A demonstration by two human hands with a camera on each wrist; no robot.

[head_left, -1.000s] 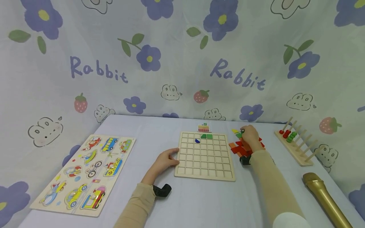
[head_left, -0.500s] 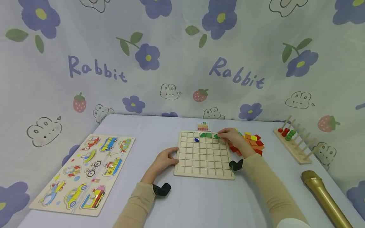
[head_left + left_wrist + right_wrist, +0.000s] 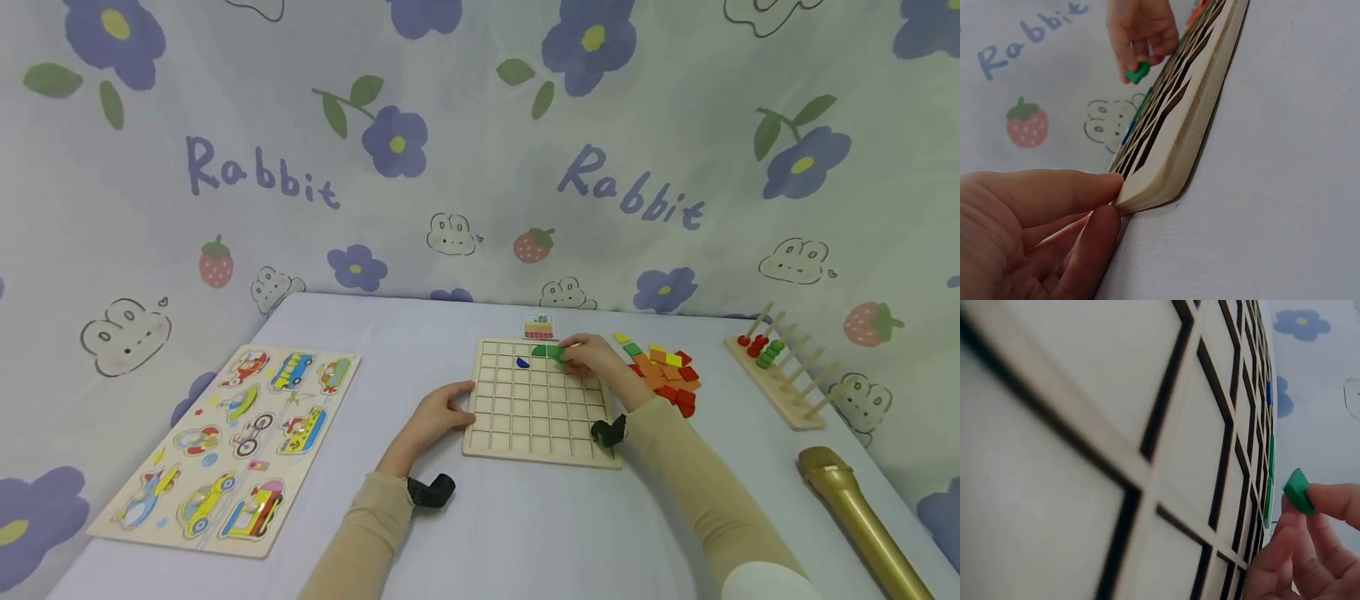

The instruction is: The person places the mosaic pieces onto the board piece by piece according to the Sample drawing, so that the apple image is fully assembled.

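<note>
A wooden grid board (image 3: 534, 417) lies on the white table, with a blue piece (image 3: 522, 362) and green pieces (image 3: 540, 351) near its top edge. Thumb and fingertips of my left hand (image 3: 433, 419) rest against the board's left edge, seen closely in the left wrist view. Over the top rows, my right hand (image 3: 594, 358) pinches a small green leaf-shaped tile (image 3: 1298, 490) between thumb and fingers. That tile also shows in the left wrist view; in the head view the fingers partly cover it, and whether it touches the board I cannot tell.
Loose red, orange, yellow and green tiles (image 3: 671, 377) lie right of the board. A small picture card (image 3: 540, 327) sits behind it. At left lies a vehicle puzzle (image 3: 258, 446); at right are a wooden bead rack (image 3: 780, 392) and a gold microphone (image 3: 862, 517).
My right hand has come from the loose tiles to the board with the green tile, then shifted slightly left toward the green pieces there. The left hand has stayed at the board's edge.
</note>
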